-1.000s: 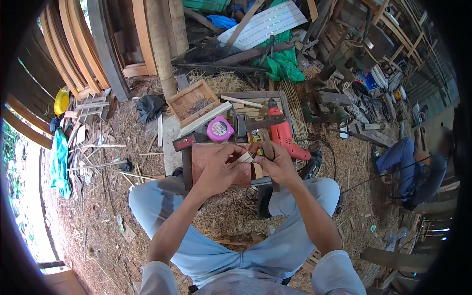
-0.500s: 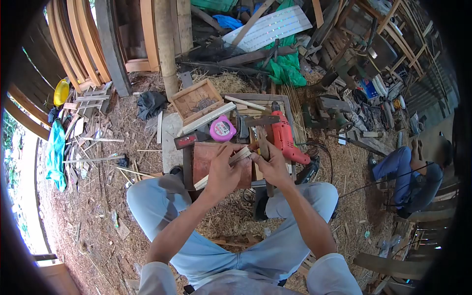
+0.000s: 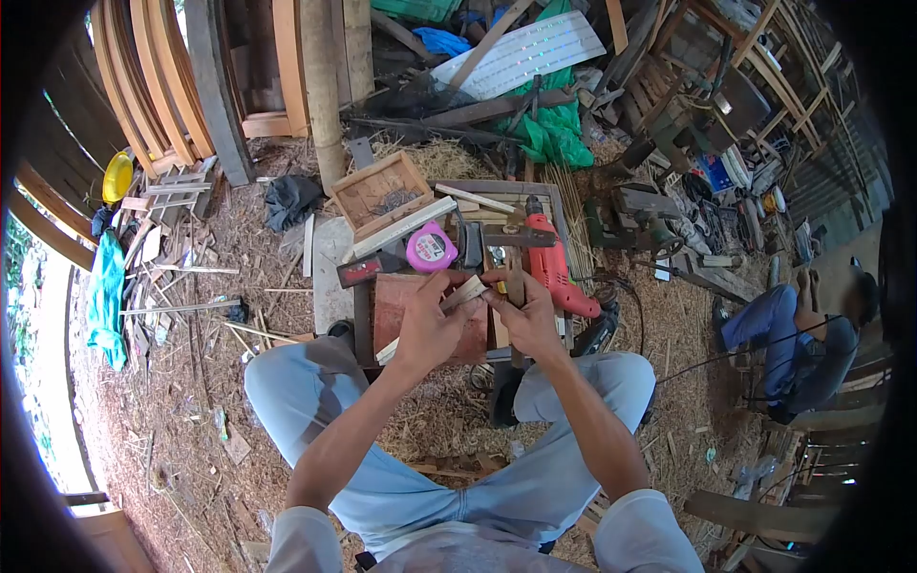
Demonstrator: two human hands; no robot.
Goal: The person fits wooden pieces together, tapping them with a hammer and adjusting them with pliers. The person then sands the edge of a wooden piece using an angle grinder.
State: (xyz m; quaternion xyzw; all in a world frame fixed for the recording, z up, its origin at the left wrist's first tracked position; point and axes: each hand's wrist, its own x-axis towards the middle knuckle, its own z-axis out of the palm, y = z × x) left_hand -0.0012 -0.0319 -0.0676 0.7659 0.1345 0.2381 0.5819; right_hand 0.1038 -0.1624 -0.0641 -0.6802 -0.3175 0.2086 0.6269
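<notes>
My left hand [image 3: 432, 320] is closed round a thin pale wooden strip [image 3: 464, 293], whose lower end shows below the palm. My right hand [image 3: 527, 320] grips the hammer's wooden handle [image 3: 515, 282], and its thumb and fingertips touch the strip's upper end. The dark hammer head [image 3: 517, 236] lies above the right hand, beside a red drill [image 3: 549, 263]. A pink tape measure [image 3: 431, 247] sits just above my left hand. Under the hands is a reddish-brown board [image 3: 392, 304] on the low work table.
A wooden tray [image 3: 382, 198] with nails stands at the table's back left. A black cable [image 3: 640, 310] runs from the drill. At the right sits another person [image 3: 807, 334]. Wood offcuts [image 3: 181, 201] litter the left floor; curved timber frames [image 3: 153, 86] lean behind.
Since the first frame, the strip has turned in my left hand and its lower end has come into view. Over the last half second both hands have shifted only slightly.
</notes>
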